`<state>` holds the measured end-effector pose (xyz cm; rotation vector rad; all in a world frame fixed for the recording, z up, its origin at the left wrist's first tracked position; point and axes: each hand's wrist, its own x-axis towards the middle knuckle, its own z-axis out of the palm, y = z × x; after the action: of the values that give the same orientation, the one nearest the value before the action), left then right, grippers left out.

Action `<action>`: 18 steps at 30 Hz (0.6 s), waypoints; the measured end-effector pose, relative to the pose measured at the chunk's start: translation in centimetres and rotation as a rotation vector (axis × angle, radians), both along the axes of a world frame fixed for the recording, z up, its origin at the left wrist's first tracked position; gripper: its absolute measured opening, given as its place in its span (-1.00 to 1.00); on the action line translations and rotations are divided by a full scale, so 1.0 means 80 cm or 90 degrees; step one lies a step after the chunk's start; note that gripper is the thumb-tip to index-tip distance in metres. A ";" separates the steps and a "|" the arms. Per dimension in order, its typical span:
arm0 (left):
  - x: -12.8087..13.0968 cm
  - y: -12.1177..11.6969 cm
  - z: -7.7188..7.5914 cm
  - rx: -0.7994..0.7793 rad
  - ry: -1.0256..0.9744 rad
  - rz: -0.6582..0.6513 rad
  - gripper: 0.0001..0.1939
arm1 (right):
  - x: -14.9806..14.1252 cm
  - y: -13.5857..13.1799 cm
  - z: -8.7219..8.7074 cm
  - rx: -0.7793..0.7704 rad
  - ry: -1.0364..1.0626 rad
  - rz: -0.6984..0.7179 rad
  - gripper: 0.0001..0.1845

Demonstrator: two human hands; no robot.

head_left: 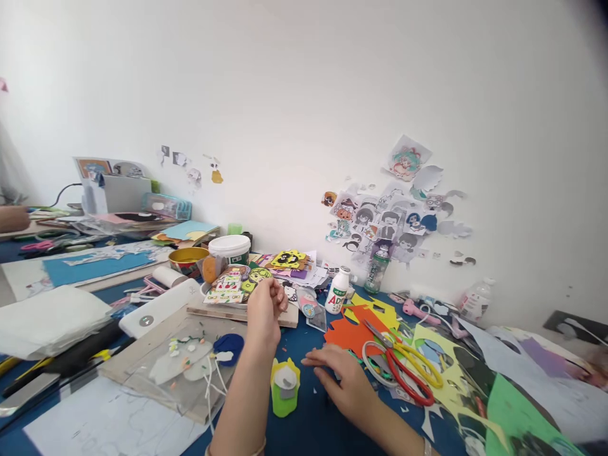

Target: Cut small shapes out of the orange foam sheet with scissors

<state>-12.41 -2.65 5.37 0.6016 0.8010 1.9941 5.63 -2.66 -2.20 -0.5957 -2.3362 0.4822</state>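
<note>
My left hand is raised over the front of a small wooden board, its fingers curled in and pressed together. Whatever they may hold is hidden. My right hand lies low over the blue tabletop with fingers stretched out and nothing in them. Between my forearms is a small layered felt-like piece in green and yellow, with white and grey parts on it. Right of my right hand, red-handled scissors and yellow-handled scissors rest on coloured scraps beside an orange sheet.
A white bottle and a green bottle stand near the wall. At left are a board under clear film, a white tub and a gold tin. Another person's hand shows at the far left.
</note>
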 end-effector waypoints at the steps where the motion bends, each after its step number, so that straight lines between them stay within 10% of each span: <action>1: 0.001 0.003 -0.002 -0.014 0.013 0.007 -0.83 | 0.009 0.002 0.004 0.011 0.006 -0.008 -0.74; 10: 0.028 0.025 -0.012 -0.054 0.173 0.091 -0.78 | 0.131 0.053 0.003 0.139 0.197 -0.366 -0.74; 18: 0.041 0.038 -0.028 -0.010 0.331 0.162 -0.68 | 0.157 0.067 0.022 0.047 0.182 -0.557 -0.75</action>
<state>-9.10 0.41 3.10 1.0795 1.2538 2.0797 18.17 2.72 -0.42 -1.3115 -1.6029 0.0575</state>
